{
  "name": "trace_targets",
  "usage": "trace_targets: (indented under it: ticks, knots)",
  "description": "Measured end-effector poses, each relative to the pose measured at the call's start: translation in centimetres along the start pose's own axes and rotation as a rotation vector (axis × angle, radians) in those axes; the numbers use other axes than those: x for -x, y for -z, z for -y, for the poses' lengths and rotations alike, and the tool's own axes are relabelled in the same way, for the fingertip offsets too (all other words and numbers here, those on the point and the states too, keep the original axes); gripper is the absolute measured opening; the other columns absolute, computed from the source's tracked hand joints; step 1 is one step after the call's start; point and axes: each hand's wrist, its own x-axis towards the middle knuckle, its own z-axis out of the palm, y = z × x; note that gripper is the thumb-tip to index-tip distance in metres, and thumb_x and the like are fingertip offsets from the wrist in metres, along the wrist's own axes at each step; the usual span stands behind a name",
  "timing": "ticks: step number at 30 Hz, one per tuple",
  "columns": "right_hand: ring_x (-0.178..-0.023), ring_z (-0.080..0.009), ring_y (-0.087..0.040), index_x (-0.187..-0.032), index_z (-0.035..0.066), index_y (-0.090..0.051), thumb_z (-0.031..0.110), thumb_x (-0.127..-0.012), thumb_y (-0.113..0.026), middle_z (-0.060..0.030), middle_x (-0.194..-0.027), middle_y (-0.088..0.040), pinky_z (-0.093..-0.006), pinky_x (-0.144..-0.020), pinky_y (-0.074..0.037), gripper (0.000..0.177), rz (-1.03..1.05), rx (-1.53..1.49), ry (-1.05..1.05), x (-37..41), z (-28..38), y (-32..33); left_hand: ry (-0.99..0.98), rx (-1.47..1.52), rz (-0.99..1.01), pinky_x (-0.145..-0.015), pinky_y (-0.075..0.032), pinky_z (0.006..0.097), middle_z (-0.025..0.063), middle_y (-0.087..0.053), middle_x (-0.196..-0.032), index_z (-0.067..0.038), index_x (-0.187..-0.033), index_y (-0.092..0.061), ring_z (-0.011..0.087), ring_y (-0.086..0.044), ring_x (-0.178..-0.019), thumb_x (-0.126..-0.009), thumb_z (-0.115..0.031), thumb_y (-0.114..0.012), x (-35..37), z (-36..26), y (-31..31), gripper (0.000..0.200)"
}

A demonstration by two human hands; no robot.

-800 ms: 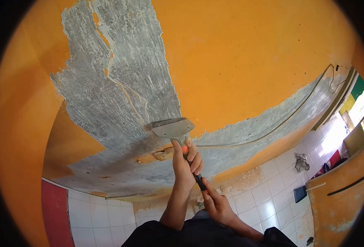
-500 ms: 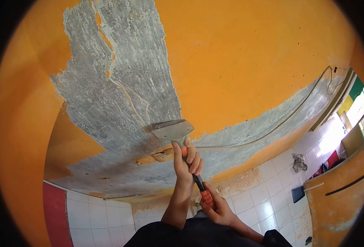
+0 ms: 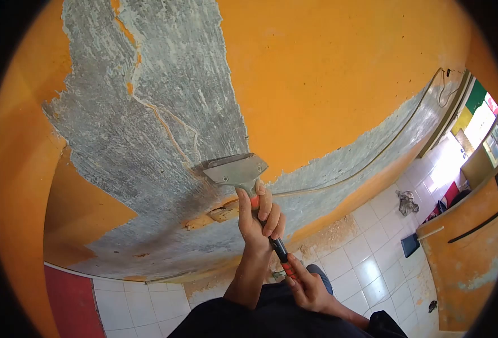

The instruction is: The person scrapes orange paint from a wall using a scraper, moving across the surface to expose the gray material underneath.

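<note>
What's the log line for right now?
left hand: grips scraper near blade | right hand: grips handle end | blade: against wall, at edge of orange paint

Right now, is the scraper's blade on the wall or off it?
On. The wide grey metal scraper blade lies against the orange painted wall at the paint's edge; left hand and right hand grip its orange-and-black handle.

1. We see bright, even daylight, strongest at the blown-out window on the far right.
2. Our fisheye view bends edges, with a black vignette ringing the frame.
3. Focus is sharp.
</note>
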Motion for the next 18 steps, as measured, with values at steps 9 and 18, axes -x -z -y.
trace_targets:
  ticks: [9,18]
  knots:
    - [-0.075,-0.0282,-0.069,-0.144,0.003,-0.029,0.004,-0.091,-0.054,-0.0212,-0.111,-0.064,-0.031,-0.066,-0.053,0.059,0.039,-0.015,-0.056,-0.3,0.4,0.3,-0.005,0.006,0.023,-0.027,-0.025,0.0208,-0.0045,-0.034,-0.059,-0.009,-0.101,-0.047,0.0052,-0.027,-0.033,-0.101,-0.048,-0.027,-0.4,-0.2,-0.4,0.044]
    - [-0.07,-0.0288,-0.068,-0.145,0.003,-0.028,0.002,-0.089,-0.056,-0.021,-0.106,-0.066,-0.0315,-0.064,-0.053,0.062,-0.037,0.016,0.073,-0.6,0.7,0.5,-0.023,0.004,0.005,-0.028,-0.028,0.0212,-0.0041,-0.035,-0.059,-0.008,-0.1,-0.048,0.0053,-0.029,-0.033,-0.101,-0.049,-0.027,-0.7,-0.4,-0.9,0.045]
